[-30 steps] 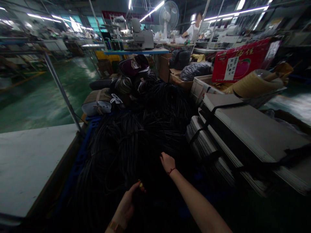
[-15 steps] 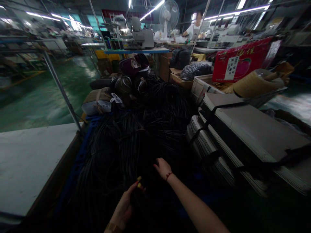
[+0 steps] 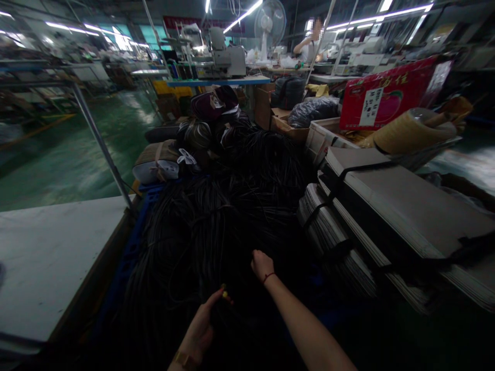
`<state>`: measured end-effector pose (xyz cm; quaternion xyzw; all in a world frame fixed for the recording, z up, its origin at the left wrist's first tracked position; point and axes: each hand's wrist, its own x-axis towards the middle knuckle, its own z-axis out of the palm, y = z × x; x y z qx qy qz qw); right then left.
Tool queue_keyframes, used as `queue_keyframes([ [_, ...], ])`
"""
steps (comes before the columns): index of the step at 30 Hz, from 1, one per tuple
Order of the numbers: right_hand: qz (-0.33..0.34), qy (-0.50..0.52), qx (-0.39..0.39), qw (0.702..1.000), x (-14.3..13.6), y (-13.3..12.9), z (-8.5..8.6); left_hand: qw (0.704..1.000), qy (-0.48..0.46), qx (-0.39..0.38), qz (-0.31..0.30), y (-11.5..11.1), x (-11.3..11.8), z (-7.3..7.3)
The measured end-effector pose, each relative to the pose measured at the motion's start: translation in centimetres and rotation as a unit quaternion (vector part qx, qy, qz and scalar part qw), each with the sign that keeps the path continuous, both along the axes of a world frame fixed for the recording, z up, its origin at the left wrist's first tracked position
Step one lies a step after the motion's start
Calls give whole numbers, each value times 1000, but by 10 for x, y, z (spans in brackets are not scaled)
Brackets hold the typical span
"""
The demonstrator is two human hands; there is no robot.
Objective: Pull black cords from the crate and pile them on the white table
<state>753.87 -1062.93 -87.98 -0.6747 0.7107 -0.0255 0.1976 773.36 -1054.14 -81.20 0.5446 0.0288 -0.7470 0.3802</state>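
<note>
Long black strips [image 3: 204, 226] lie in a large tangled heap before me. Low in the head view, my left hand [image 3: 203, 322] is closed in a pinch at the near side of the heap, a gold-coloured watch on its wrist. A small yellow thing [image 3: 225, 293] shows at its fingertips; its kind is too dark to make out. To the right and slightly farther off, my right hand [image 3: 263, 265] is curled shut over the dark strips, with a thin red bracelet at the wrist. What its fingers hold is lost in shadow.
Strapped grey board stacks [image 3: 406, 201] stand at right, near a red carton [image 3: 386, 95] and a yellowish roll [image 3: 410, 131]. A white tabletop [image 3: 46, 247] and metal pole [image 3: 100, 144] are at left. Tied fabric bundles [image 3: 158, 162] lie behind the heap. A co-worker [image 3: 308, 49] is beyond.
My right hand has shifted slightly and its fingers have closed from a looser reach. My left hand is nearly in place. The co-worker's arm has risen.
</note>
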Motion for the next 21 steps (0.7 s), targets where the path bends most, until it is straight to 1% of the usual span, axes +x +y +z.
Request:
queue_keyframes([
  [6,-35,-22,8,999,-8,5,9,1000,-15,8,8,-2,-4,0],
  [9,-64,-95,17,993,-8,7,17,1000,-3,10,8,-3,-5,0],
  [11,-63,-160,33,985,-7,6,24,1000,3,10,3,-3,-4,-2],
  [14,-37,-232,54,970,-4,7,35,1000,6,12,-5,-3,-3,-5],
  [16,-13,-268,46,962,3,15,41,999,34,4,-4,-2,-2,-6],
  [17,0,-274,37,961,8,23,43,998,56,-4,-2,-2,-1,-7],
  [19,41,-253,29,966,20,44,47,995,97,-16,3,-2,0,-8],
  [21,99,-208,53,972,30,69,48,993,115,-19,0,-1,2,-10],
])
